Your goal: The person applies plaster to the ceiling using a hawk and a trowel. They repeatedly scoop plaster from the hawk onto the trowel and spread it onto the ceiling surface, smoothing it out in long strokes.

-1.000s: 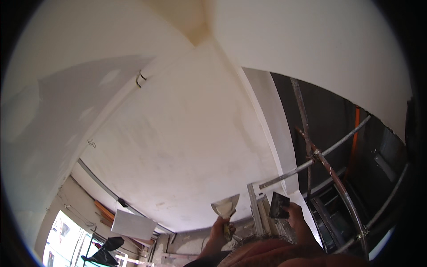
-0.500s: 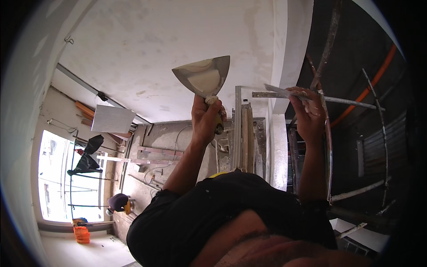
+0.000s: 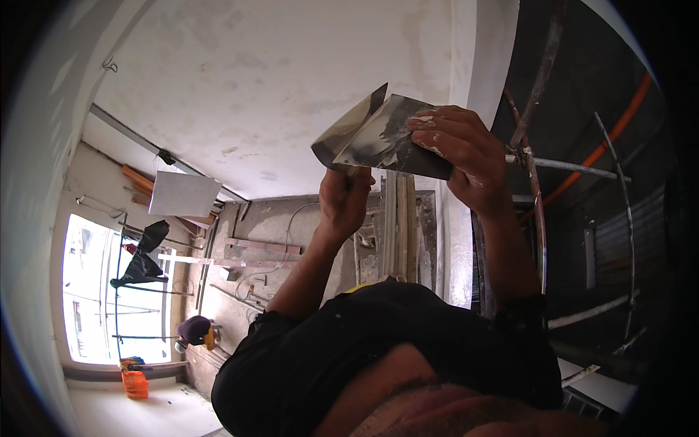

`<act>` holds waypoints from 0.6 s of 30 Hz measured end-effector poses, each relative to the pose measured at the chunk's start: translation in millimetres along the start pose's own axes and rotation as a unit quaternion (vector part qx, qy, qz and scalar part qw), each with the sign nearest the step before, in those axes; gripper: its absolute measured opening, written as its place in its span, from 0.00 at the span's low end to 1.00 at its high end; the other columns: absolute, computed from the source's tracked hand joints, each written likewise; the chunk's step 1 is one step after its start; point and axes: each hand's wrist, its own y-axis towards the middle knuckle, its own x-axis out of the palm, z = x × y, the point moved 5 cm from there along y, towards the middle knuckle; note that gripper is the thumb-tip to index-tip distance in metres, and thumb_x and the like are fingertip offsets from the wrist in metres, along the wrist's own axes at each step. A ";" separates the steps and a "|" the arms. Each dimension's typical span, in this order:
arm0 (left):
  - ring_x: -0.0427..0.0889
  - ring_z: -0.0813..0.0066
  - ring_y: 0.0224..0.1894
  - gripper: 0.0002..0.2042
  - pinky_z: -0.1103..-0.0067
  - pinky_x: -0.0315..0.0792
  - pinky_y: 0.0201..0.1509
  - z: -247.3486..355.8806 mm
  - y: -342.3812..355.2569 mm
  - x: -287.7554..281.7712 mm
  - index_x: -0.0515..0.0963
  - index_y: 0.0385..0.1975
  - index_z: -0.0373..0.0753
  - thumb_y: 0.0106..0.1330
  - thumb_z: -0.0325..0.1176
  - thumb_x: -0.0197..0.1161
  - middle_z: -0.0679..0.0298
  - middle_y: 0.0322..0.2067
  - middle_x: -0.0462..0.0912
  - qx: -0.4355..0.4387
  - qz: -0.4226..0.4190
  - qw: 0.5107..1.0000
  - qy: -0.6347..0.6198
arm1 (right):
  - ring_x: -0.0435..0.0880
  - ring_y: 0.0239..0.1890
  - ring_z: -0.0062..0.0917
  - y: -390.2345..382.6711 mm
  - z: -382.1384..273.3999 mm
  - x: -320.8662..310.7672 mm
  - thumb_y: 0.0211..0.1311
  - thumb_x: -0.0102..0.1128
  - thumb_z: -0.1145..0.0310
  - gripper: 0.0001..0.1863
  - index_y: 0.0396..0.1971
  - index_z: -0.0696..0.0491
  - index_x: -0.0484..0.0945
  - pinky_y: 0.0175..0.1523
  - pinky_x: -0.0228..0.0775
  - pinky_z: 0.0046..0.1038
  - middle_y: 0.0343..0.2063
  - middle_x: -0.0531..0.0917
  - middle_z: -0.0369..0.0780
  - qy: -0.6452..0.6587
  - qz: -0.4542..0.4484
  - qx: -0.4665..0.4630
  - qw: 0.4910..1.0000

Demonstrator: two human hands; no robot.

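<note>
My left hand [image 3: 344, 204] is closed round the handle of a wide putty knife [image 3: 336, 137], its blade pointing up. In my right hand [image 3: 466, 156] is a flat, dark metal scraper plate [image 3: 429, 162], held with the fingers spread over its face and the thumb out of sight behind it. The plate's edge meets or nearly meets the putty knife's blade. Pale filler [image 3: 373, 135] is smeared on the plate, and some clings to my right fingers. Most of the knife's handle is hidden by my left hand.
A patchy white plastered surface [image 3: 277, 87] spreads above my hands. Scaffold poles [image 3: 533, 218] and an orange pipe [image 3: 604, 149] are at the right. Below lie long boards [image 3: 397, 233]. Toward the left are a white panel [image 3: 185, 194], a bright window [image 3: 91, 291] and another person [image 3: 195, 331].
My right hand has moved left and brought the scraper plate against or close to the putty knife. The putty knife's blade has turned and tilted, and filler now shows on the plate.
</note>
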 end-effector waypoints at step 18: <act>0.82 0.71 0.33 0.18 0.75 0.77 0.33 -8.9 74.1 -81.6 0.73 0.58 0.36 0.69 0.21 0.58 0.60 0.37 0.80 0.038 -0.103 0.981 0.162 | 0.88 0.51 0.40 31.3 33.4 -5.8 0.63 0.69 0.72 0.14 0.47 0.53 0.79 0.64 0.73 0.52 0.46 0.88 0.46 -0.023 0.148 -0.076 0.986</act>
